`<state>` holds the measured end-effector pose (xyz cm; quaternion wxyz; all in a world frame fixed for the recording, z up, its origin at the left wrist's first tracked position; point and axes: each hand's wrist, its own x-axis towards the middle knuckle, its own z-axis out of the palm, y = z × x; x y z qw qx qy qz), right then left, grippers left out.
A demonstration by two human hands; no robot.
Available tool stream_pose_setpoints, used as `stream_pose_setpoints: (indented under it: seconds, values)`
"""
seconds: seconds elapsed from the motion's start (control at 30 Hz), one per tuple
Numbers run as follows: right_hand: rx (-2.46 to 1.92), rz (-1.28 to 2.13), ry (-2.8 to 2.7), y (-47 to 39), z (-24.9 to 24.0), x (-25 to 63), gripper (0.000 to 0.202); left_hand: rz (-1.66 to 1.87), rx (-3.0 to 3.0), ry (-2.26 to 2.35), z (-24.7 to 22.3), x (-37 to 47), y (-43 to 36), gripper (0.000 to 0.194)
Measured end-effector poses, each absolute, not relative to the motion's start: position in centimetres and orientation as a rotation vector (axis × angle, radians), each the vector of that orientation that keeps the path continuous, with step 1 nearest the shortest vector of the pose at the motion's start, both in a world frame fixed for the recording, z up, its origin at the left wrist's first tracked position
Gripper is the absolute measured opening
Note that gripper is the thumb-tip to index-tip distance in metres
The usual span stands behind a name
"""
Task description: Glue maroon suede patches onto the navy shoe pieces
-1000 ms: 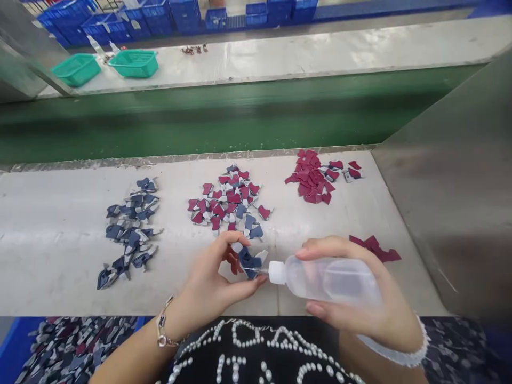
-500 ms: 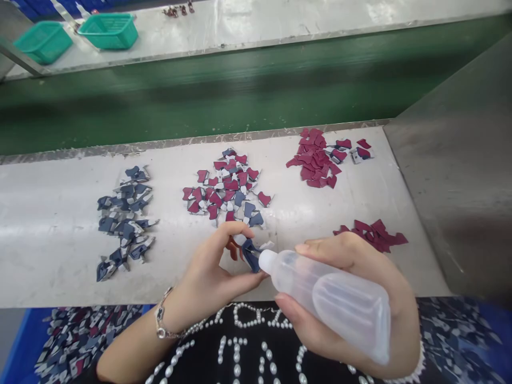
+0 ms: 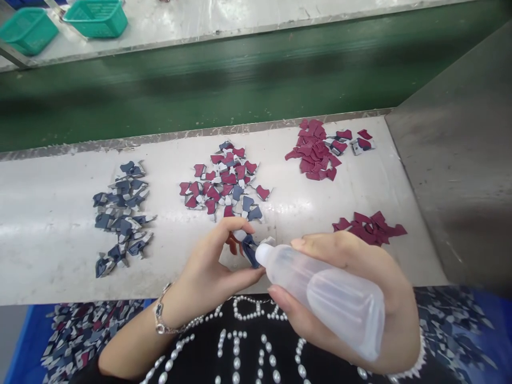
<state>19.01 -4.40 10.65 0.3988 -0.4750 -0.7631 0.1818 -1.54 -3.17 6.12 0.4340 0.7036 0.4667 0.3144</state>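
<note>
Between the thumb and fingers of my left hand (image 3: 218, 261) is a small dark-blue and grey plastic part (image 3: 250, 250), its hollow side facing the bottle. My right hand (image 3: 360, 277) is wrapped round a translucent white squeeze bottle (image 3: 324, 293), tilted so its capped tip points left at the part. The tip is at the part's recess; whether it touches cannot be made out. Just beyond my left hand lies a heap of grey parts with maroon and blue faces (image 3: 228, 184). Loose maroon pieces (image 3: 372, 228) lie beyond my right hand.
Blue-grey parts (image 3: 124, 213) form a column on the left of the white table (image 3: 60, 234). Another maroon pile (image 3: 314, 152) lies at the back right, beside a metal panel (image 3: 464, 160). Blue bins of parts (image 3: 88, 330) stand below the front edge. Green baskets (image 3: 98, 18) sit on the far shelf.
The whole view has shifted slightly, with the table contents a little higher and further left in the picture. Both hands keep their grips, and the bottle tip stays at the part.
</note>
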Motion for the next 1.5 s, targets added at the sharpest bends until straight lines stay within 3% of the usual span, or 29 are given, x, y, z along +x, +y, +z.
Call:
stream_pose_setpoints:
  seconds: [0.23,0.53,0.73,0.97,1.2,1.5]
  values:
    - [-1.228,0.523,-1.879,-4.3,10.9,18.9,0.014,0.805,1.784,1.146,6.4,-1.2,-3.1,0.043]
    - [-1.303,0.515,-2.096,-4.4,10.8,18.5,0.041,0.807,1.762,1.164,6.1,-1.6,-3.2,0.053]
    - [-1.359,0.402,-2.053,-4.2,10.8,18.5,0.033,0.823,1.775,1.160,6.2,-1.5,-2.9,0.048]
    - [-1.340,0.499,-2.159,-4.1,11.7,18.3,0.041,0.824,1.756,1.135,6.2,-1.6,-3.0,0.057]
    - [-1.292,0.548,-2.238,-3.5,12.5,17.8,0.054,0.841,1.734,1.147,6.2,-1.8,-3.0,0.052]
    - [-1.268,0.626,-2.193,-3.9,12.4,18.7,0.048,0.825,1.783,1.237,6.5,-1.9,-2.8,0.052]
